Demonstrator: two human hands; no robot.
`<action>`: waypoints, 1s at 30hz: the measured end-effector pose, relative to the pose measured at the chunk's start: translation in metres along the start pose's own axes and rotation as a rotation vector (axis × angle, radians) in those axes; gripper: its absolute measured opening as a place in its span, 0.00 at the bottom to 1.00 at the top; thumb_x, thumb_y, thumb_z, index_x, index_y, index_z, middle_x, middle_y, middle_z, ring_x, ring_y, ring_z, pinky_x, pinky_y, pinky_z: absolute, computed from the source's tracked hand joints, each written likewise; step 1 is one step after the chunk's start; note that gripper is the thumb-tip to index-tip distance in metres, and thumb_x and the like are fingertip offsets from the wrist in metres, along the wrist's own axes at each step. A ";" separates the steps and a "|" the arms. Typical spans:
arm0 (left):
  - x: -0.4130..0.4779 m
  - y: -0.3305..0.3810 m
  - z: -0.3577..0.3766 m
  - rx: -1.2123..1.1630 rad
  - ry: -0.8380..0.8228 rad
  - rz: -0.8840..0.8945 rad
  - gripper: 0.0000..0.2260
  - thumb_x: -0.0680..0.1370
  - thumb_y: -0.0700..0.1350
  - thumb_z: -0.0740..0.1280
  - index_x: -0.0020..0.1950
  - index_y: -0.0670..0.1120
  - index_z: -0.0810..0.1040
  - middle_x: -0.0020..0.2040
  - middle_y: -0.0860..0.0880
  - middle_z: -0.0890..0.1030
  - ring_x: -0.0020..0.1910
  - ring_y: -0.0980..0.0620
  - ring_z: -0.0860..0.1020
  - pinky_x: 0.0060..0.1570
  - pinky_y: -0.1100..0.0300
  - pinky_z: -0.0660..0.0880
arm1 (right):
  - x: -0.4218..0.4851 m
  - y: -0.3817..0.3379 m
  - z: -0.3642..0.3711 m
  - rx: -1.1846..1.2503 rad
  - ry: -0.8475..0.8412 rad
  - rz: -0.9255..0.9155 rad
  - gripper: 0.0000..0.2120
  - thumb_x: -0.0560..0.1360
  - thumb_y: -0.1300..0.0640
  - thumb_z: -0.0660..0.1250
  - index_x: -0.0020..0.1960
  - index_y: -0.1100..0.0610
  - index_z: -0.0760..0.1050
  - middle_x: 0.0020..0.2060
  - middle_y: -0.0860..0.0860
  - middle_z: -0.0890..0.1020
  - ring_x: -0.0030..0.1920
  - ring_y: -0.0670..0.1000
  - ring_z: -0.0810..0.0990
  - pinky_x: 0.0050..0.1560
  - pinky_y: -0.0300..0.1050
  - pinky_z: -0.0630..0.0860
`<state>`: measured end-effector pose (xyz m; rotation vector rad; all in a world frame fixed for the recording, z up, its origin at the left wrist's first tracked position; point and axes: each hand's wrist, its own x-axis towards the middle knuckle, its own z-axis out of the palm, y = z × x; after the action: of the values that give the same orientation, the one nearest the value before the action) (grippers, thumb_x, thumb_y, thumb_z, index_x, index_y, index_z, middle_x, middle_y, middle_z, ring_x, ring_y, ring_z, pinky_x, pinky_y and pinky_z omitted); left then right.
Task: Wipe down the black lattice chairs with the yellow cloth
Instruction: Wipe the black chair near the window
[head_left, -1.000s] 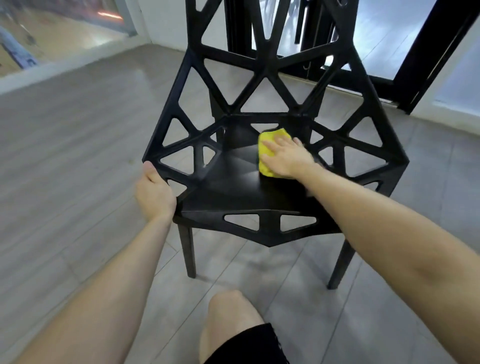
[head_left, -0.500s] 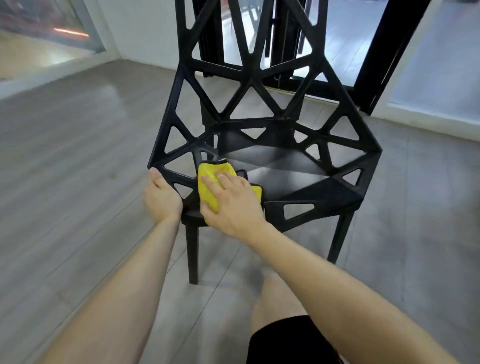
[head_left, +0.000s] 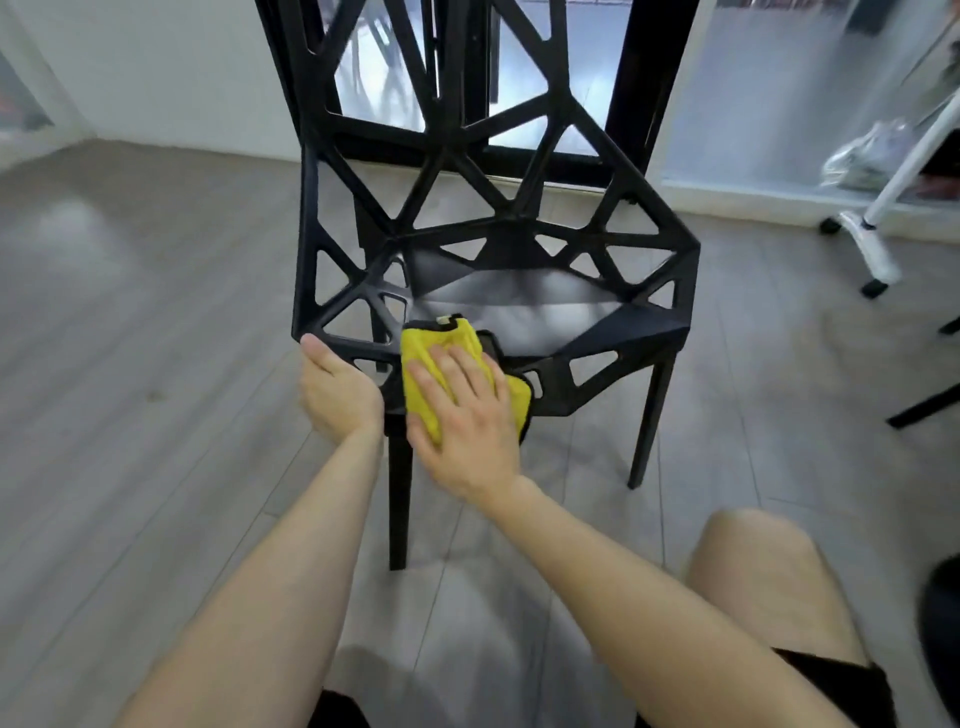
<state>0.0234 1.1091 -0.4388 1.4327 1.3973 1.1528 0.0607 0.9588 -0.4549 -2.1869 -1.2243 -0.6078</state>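
Observation:
A black lattice chair (head_left: 519, 223) stands on the grey floor in front of me, seat facing me. The yellow cloth (head_left: 431, 348) lies on the front left corner of the seat. My right hand (head_left: 462, 415) presses flat on the cloth with straight, spread fingers. My left hand (head_left: 337, 389) grips the chair's left front edge, thumb on top of the frame and fingers hidden under it.
A white stand with castors (head_left: 872, 228) is at the right, with a dark furniture leg (head_left: 924, 405) beside it. Black door frames (head_left: 634, 83) and glass panels stand behind the chair. My bare knee (head_left: 753, 582) is at the lower right. Open grey floor (head_left: 130, 364) lies to the left.
My right hand has swept the cloth from the back middle of the seat to its front left corner. My left hand stays on the chair's left edge. The view has shifted right.

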 end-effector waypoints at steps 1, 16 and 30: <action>0.002 -0.002 -0.001 0.017 -0.008 0.004 0.29 0.91 0.58 0.46 0.66 0.41 0.81 0.66 0.37 0.83 0.67 0.33 0.78 0.61 0.46 0.72 | 0.000 -0.010 0.005 0.015 0.011 -0.001 0.27 0.78 0.46 0.67 0.75 0.52 0.76 0.75 0.53 0.75 0.79 0.57 0.67 0.79 0.61 0.59; -0.013 0.022 -0.033 0.161 -0.367 0.870 0.03 0.85 0.46 0.67 0.55 0.47 0.78 0.53 0.50 0.78 0.55 0.48 0.75 0.60 0.49 0.72 | 0.004 0.148 -0.048 -0.061 -0.059 0.466 0.27 0.84 0.43 0.56 0.82 0.45 0.64 0.84 0.46 0.61 0.85 0.49 0.52 0.84 0.57 0.49; -0.034 0.105 0.117 0.569 -1.062 0.801 0.18 0.86 0.55 0.56 0.53 0.48 0.82 0.53 0.49 0.86 0.55 0.43 0.81 0.60 0.42 0.78 | 0.056 0.250 -0.068 -0.196 -0.271 0.618 0.32 0.84 0.38 0.46 0.86 0.44 0.49 0.86 0.46 0.44 0.85 0.50 0.38 0.84 0.62 0.43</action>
<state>0.1647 1.0743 -0.3697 2.5919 0.3509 0.1914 0.2969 0.8407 -0.4310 -2.6964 -0.5520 -0.1810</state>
